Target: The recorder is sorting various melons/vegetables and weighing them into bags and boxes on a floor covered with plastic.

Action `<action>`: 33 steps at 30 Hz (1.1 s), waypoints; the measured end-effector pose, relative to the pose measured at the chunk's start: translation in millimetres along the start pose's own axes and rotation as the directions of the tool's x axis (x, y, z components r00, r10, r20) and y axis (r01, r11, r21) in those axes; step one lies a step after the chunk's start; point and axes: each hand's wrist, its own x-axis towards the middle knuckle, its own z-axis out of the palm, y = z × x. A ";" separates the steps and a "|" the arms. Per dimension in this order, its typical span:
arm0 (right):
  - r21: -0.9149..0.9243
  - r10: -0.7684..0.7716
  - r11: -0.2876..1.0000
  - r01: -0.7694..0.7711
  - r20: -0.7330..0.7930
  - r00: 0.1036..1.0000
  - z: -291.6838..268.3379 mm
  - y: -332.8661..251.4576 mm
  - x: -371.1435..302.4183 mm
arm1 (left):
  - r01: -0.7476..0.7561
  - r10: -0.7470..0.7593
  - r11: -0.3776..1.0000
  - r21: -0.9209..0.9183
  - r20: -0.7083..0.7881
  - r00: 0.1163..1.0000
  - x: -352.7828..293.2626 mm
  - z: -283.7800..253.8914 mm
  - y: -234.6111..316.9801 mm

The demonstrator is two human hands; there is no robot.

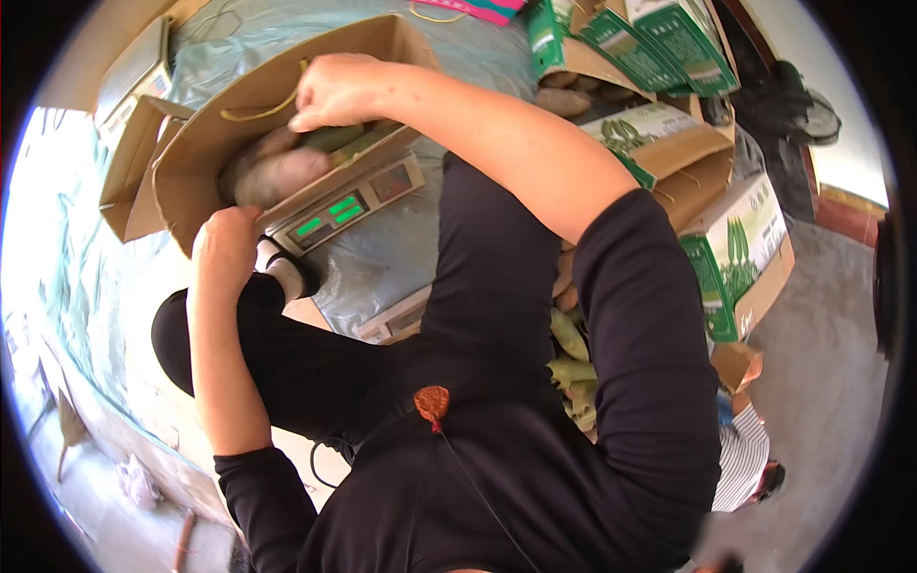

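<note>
An open cardboard box (205, 143) stands tilted in front of me on an electronic scale (394, 181) with a lit green display. Inside lie a pinkish-brown root (282, 177), smeared by motion, and some long green vegetables (334, 138). My right hand (334, 91) reaches over the box's mouth, its fingers closed at the yellow cord handle (258, 112) on the far wall; its grip is partly hidden. At the near left corner, my left hand (226, 239) is closed on the box's edge beside the scale.
Green-and-white cartons (659, 48) stand at the far right, with another printed carton (740, 258) nearer. Brown roots (564, 100) and green vegetables (570, 353) lie beside my right leg. A second scale (138, 72) sits far left. A striped sleeve (743, 458) shows lower right.
</note>
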 end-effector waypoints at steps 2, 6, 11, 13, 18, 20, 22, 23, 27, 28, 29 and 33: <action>0.094 0.002 0.996 0.005 -0.074 0.997 -17.2 -9.1 -12.4 | -0.009 0.009 1.000 -0.019 0.020 1.000 -6.3 4.1 -0.7; 0.325 0.086 0.946 0.022 -0.313 0.946 -55.6 17.2 -85.7 | -0.020 0.020 1.000 -0.005 0.014 1.000 -6.8 0.6 3.5; 0.545 0.417 0.820 -0.172 -0.365 0.833 -33.1 102.7 -197.1 | 0.003 -0.004 1.000 0.016 0.057 0.998 -6.3 0.5 8.5; 0.527 0.553 0.789 -0.316 -0.383 0.740 -1.7 138.9 -242.2 | 0.025 -0.026 1.000 0.014 0.091 0.996 -2.7 1.0 10.3; 0.744 0.887 0.408 -0.529 -0.187 0.422 121.7 215.1 -326.7 | 0.032 -0.029 0.999 -0.038 0.076 0.997 -2.4 4.0 7.6; 0.784 0.964 0.192 -0.590 -0.039 0.262 169.5 222.6 -347.3 | 0.025 -0.022 0.999 -0.040 0.074 0.997 -0.8 5.7 8.6; 0.781 0.981 0.022 -0.624 0.102 0.163 211.5 226.3 -356.7 | 0.029 -0.027 0.999 -0.034 0.068 0.997 -2.5 3.6 8.7; 0.771 0.981 -0.002 -0.637 0.126 0.149 232.6 230.6 -360.1 | 0.015 -0.012 0.999 -0.041 0.063 0.998 -4.8 1.9 9.6; 0.521 0.987 0.160 -0.838 -0.103 0.125 308.5 271.3 -392.2 | -0.034 0.035 0.999 -0.018 0.086 0.996 5.5 -0.9 27.0; 0.589 0.984 0.165 -0.791 -0.159 0.087 316.5 269.0 -387.1 | 0.014 -0.008 0.999 -0.050 0.105 0.994 4.7 1.4 24.0; 0.650 0.977 0.174 -0.739 -0.210 0.045 321.8 264.7 -382.2 | -0.024 0.025 1.000 -0.013 0.089 0.996 3.4 6.9 15.6; 0.651 0.987 0.096 -0.753 -0.162 -0.015 316.4 259.2 -370.0 | 0.010 -0.008 0.999 -0.032 0.067 0.998 -3.1 3.7 16.5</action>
